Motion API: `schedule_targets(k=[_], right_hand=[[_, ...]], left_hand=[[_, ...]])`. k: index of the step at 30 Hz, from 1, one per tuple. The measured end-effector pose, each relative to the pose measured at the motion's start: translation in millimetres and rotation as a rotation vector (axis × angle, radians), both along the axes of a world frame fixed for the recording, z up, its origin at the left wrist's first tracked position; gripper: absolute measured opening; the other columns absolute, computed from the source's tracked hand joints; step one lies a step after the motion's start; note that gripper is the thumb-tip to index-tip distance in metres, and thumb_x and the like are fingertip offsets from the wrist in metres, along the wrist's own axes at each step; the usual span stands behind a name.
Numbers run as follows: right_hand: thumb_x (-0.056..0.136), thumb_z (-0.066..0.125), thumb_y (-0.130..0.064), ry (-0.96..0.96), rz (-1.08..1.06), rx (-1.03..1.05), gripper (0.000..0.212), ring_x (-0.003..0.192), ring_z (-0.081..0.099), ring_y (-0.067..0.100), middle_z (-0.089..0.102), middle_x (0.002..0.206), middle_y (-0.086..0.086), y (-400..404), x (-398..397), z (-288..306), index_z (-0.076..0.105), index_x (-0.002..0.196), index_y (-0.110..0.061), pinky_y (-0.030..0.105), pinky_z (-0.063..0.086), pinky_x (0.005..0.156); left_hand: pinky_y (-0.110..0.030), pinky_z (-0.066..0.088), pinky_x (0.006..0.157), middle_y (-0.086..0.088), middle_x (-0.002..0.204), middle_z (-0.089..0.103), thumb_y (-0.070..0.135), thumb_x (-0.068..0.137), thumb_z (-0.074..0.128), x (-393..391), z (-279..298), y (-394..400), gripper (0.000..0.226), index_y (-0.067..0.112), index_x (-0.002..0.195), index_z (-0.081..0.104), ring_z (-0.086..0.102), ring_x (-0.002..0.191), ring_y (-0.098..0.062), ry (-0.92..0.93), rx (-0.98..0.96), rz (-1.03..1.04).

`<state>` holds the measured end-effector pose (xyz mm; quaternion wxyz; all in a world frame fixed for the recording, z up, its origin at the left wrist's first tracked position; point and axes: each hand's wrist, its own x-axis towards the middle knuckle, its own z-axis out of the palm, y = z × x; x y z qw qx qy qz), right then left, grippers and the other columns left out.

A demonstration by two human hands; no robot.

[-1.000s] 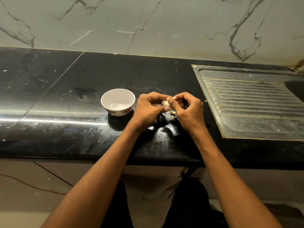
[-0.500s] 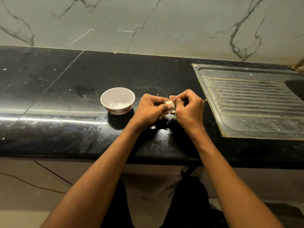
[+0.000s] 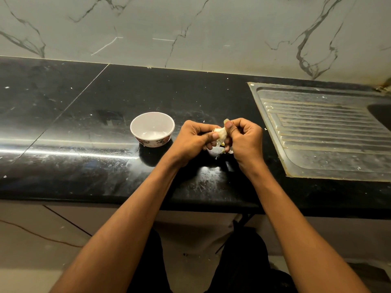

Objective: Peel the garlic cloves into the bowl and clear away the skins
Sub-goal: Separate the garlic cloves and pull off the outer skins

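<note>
left hand [image 3: 193,138] and right hand [image 3: 245,138] together, fingers curled (pinching grip), forearms converging

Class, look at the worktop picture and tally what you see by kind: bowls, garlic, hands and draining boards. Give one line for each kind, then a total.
Bowls: 1, the white bowl on the black worktop.
Garlic: 1, the garlic gripped between both hands.
Hands: 2, the left hand and the right hand.
Draining boards: 1, the metal draining board.
Total: 5

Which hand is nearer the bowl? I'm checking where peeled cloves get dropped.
The left hand, just right of the bowl; the right hand lies farther off, toward the drainboard.
</note>
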<state>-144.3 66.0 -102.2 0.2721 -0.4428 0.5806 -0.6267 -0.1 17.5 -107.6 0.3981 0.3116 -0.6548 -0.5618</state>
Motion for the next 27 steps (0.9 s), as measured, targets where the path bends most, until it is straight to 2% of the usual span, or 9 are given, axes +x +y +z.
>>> schedule_targets(k=[2, 4, 8, 10, 12, 15, 18, 21, 27], right_hand=[[0.101, 0.065, -0.013, -0.101, 0.050, 0.015, 0.028, 0.036, 0.048, 0.013, 0.055, 0.053, 0.009, -1.7, -1.0, 1.8, 0.063, 0.076, 0.000, 0.023, 0.042, 0.037], [0.102, 0.065, -0.017, -0.166, 0.065, 0.028, 0.029, 0.037, 0.048, 0.013, 0.055, 0.052, 0.007, -3.4, -1.5, 1.9, 0.064, 0.077, -0.002, 0.023, 0.041, 0.039], [0.102, 0.064, -0.021, -0.164, 0.032, 0.020, 0.030, 0.039, 0.052, 0.015, 0.058, 0.055, 0.008, -4.5, -1.4, 0.4, 0.065, 0.085, 0.003, 0.025, 0.045, 0.043], [0.102, 0.065, -0.022, -0.065, -0.023, -0.004, 0.028, 0.044, 0.055, 0.015, 0.061, 0.058, 0.005, -4.1, -0.9, -1.0, 0.066, 0.085, 0.000, 0.027, 0.047, 0.045], [0.100, 0.069, -0.024, 0.149, -0.126, -0.036, 0.024, 0.054, 0.058, 0.011, 0.064, 0.065, -0.001, -3.0, -1.5, -3.7, 0.066, 0.082, -0.008, 0.027, 0.051, 0.052], [0.095, 0.073, -0.017, 0.328, -0.167, -0.100, 0.004, 0.072, 0.062, 0.003, 0.069, 0.087, 0.000, -2.3, -2.8, -6.4, 0.071, 0.094, -0.013, 0.018, 0.051, 0.066], [0.086, 0.075, -0.004, 0.386, -0.153, -0.173, 0.021, 0.082, 0.066, 0.002, 0.070, 0.100, 0.002, -0.4, -5.4, -6.5, 0.075, 0.106, -0.010, 0.013, 0.051, 0.076], [0.084, 0.075, -0.005, 0.472, -0.103, -0.247, 0.028, 0.083, 0.069, 0.007, 0.071, 0.101, 0.000, 2.7, -4.7, -6.2, 0.078, 0.110, -0.011, 0.015, 0.052, 0.073], [0.085, 0.076, -0.016, 0.590, -0.099, -0.269, 0.027, 0.086, 0.067, 0.018, 0.063, 0.102, 0.001, -0.3, -5.7, -10.4, 0.081, 0.111, -0.021, 0.029, 0.056, 0.062]], left_hand=[[-0.016, 0.044, 0.055, -0.010, 0.069, 0.063, -0.006, 0.096, 0.062, 0.3, -0.5, -0.9, 0.024, 0.003, 0.115, 0.072, 0.053, 0.055, -0.005, 0.010, -0.001, 0.005], [-0.016, 0.043, 0.055, -0.009, 0.069, 0.063, -0.003, 0.098, 0.060, -0.4, -1.9, -2.6, 0.021, 0.001, 0.115, 0.073, 0.053, 0.055, -0.006, 0.015, 0.001, 0.019], [-0.017, 0.044, 0.056, -0.006, 0.073, 0.067, 0.004, 0.101, 0.059, -4.0, -2.1, -2.1, 0.018, 0.000, 0.111, 0.074, 0.055, 0.058, -0.008, 0.024, 0.006, 0.041], [-0.017, 0.045, 0.057, -0.006, 0.078, 0.071, 0.006, 0.101, 0.060, -5.0, -1.3, -0.4, 0.017, 0.004, 0.106, 0.076, 0.059, 0.062, -0.010, 0.025, -0.016, 0.055], [-0.018, 0.049, 0.058, -0.006, 0.081, 0.074, 0.006, 0.099, 0.063, -5.5, -0.4, 1.3, 0.015, 0.002, 0.105, 0.076, 0.063, 0.062, -0.007, 0.027, -0.025, 0.090], [-0.025, 0.056, 0.059, -0.012, 0.082, 0.075, 0.005, 0.095, 0.069, -5.5, -0.5, 2.4, 0.014, -0.003, 0.104, 0.076, 0.066, 0.058, -0.009, 0.038, -0.015, 0.148], [-0.030, 0.059, 0.062, -0.013, 0.083, 0.076, 0.007, 0.093, 0.072, -4.7, -2.2, 1.4, 0.013, 0.000, 0.104, 0.076, 0.067, 0.060, -0.016, 0.038, -0.020, 0.166], [-0.030, 0.059, 0.066, -0.012, 0.088, 0.077, 0.004, 0.093, 0.072, -3.9, -2.6, 0.6, 0.016, 0.002, 0.108, 0.077, 0.067, 0.066, -0.018, 0.042, -0.031, 0.172], [-0.025, 0.053, 0.075, -0.007, 0.097, 0.073, 0.006, 0.092, 0.073, -3.8, -4.6, -2.8, 0.028, 0.014, 0.119, 0.076, 0.065, 0.077, -0.006, 0.023, -0.092, 0.180]])
